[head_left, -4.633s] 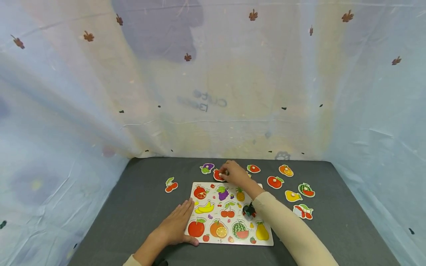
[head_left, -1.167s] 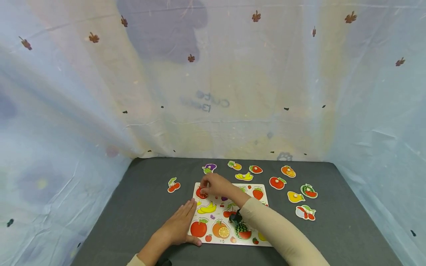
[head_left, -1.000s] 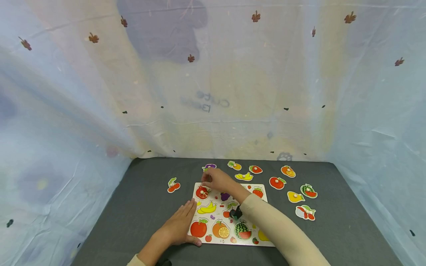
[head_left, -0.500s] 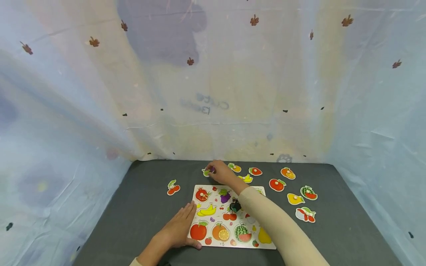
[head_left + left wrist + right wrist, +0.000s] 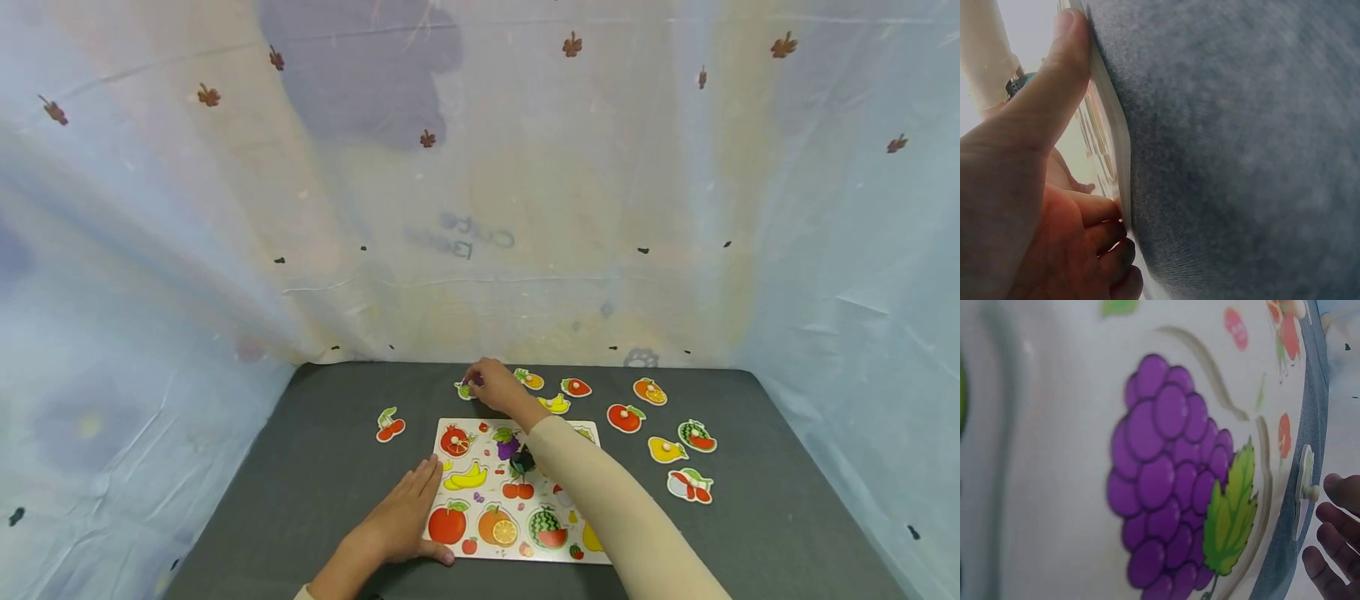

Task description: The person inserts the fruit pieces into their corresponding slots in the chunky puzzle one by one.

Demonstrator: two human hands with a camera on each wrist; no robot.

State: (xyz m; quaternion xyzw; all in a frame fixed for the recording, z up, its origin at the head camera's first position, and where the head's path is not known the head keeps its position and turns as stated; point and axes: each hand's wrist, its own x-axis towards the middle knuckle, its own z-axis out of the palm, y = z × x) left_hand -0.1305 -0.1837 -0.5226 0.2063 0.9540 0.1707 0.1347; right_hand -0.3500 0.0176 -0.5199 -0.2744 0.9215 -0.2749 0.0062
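In the head view a white fruit puzzle board (image 5: 491, 500) lies on the dark table. My left hand (image 5: 401, 518) rests on its left edge, fingers extended and thumb at the near corner. The left wrist view shows that thumb (image 5: 1063, 81) along the board's rim. My right hand (image 5: 501, 388) is beyond the board at a grape piece (image 5: 462, 390), partly covered by its fingers. From the right wrist, the thumb and fingers (image 5: 1333, 550) are spread beside the piece's knob (image 5: 1315, 493); contact is unclear. A pomegranate piece (image 5: 454, 441) sits in the board's upper-left slot.
Loose knobbed pieces lie around: cherries (image 5: 390, 425) at left, a pineapple (image 5: 529, 379), bananas (image 5: 556, 404) and strawberry (image 5: 576, 387) behind, and an apple (image 5: 626, 418), orange (image 5: 649, 392), pear (image 5: 667, 450), watermelon (image 5: 697, 435) and red-and-white piece (image 5: 690, 485) at right. A printed curtain (image 5: 480, 183) surrounds the table.
My right hand brought the pomegranate piece from behind the board to its upper-left slot, let go, and moved back to the grape piece. My left hand has stayed on the board's edge.
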